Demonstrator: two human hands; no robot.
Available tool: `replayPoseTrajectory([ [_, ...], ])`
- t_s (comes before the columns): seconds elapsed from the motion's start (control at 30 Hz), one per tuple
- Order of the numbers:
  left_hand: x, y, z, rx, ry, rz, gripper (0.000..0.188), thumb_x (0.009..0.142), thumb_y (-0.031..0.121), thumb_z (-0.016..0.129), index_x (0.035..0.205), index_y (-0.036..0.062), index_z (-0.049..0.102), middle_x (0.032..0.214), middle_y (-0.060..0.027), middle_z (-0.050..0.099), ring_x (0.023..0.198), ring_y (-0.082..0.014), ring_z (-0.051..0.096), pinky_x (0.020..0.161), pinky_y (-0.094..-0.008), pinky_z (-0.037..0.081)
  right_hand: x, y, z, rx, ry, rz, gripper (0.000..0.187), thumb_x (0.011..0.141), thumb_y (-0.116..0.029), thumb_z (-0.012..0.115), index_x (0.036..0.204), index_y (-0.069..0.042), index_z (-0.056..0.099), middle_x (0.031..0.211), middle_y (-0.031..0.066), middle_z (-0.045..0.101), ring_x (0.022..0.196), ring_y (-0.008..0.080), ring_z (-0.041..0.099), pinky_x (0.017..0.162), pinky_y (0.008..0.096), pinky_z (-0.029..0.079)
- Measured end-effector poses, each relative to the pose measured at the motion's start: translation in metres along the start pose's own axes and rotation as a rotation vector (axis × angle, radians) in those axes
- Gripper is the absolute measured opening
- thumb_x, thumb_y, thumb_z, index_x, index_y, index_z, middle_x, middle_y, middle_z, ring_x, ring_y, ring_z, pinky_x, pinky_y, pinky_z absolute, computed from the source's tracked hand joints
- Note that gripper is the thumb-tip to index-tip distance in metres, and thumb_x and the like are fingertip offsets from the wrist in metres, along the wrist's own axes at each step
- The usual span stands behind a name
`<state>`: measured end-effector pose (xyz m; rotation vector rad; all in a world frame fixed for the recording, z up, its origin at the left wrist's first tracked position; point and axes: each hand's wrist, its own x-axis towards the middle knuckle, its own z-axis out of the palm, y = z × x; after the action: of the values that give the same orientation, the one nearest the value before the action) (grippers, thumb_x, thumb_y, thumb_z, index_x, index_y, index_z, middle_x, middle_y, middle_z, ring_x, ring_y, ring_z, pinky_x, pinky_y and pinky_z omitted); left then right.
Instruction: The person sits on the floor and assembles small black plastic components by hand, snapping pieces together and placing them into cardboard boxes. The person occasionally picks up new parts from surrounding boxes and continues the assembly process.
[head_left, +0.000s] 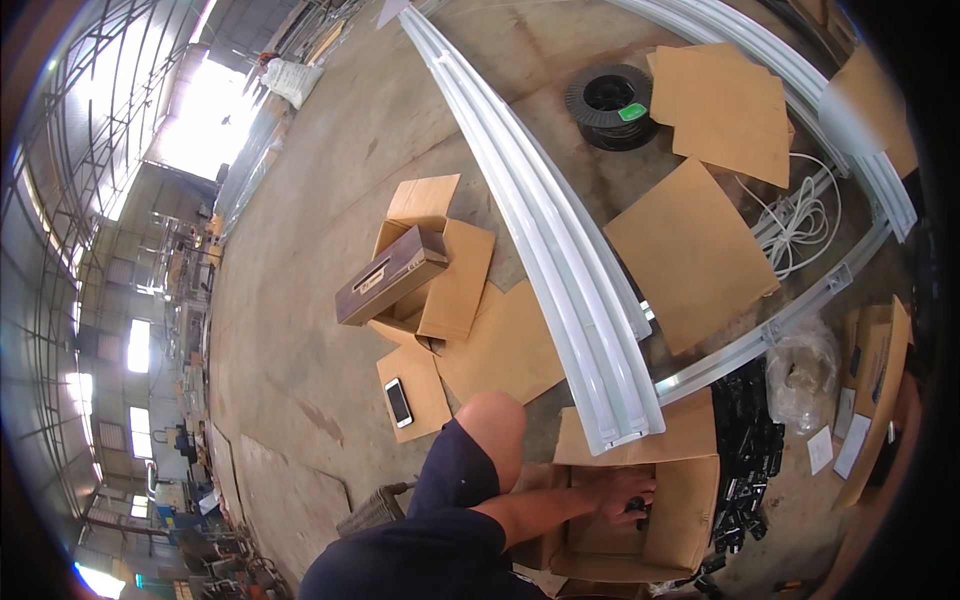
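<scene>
My left hand (622,497) reaches into an open cardboard box (690,520) in front of me. Its fingers are curled round a small black part (636,506). Just right of this box lies a heap of similar small black parts (745,455). At the far right rim, my right hand (906,405) is dim and partly cut off beside another open cardboard box (893,350); its fingers are hardly visible. Above the left hand, the near end of a long white twin-tube light fitting (590,340) overhangs the box's far flap.
Flat cardboard sheets (690,255), a black cable spool (610,105) and coiled white cable (800,225) lie beyond the fitting. Left of it are a carton holding a long brown box (392,276) and a phone (398,402) on cardboard. A metal rail (790,320) and plastic bag (803,375) lie right.
</scene>
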<state>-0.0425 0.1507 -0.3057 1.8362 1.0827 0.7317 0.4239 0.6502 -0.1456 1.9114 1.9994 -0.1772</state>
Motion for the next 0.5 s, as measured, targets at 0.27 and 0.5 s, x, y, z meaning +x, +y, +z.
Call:
replayPoseTrajectory([
  [0.27, 0.021, -0.012, 0.003, -0.21, 0.029, -0.048, 0.02, 0.075, 0.022, 0.083, 0.085, 0.0132, 0.068, 0.089, -0.0101, 0.066, 0.086, -0.0326, 0.066, 0.076, -0.0443, 0.054, -0.067, 0.017, 0.012, 0.055, 0.237, -0.033, 0.058, 0.098, -0.037, 0.063, 0.151, -0.015, 0.055, 0.145, 0.0184, 0.063, 0.131, 0.0382, 0.061, 0.108, 0.0489, 0.05],
  [0.5, 0.038, 0.002, -0.003, 0.163, 0.177, 0.131, 0.025, 0.088, 0.037, 0.07, 0.096, 0.0132, 0.067, 0.097, -0.0095, 0.062, 0.084, -0.0334, 0.062, 0.071, -0.0448, 0.053, -0.23, -0.086, -0.136, 0.503, 0.631, 0.179, 0.024, 0.088, -0.016, 0.078, 0.1, 0.004, 0.072, 0.085, 0.0117, 0.076, 0.072, 0.0198, 0.073, 0.068, 0.0338, 0.059],
])
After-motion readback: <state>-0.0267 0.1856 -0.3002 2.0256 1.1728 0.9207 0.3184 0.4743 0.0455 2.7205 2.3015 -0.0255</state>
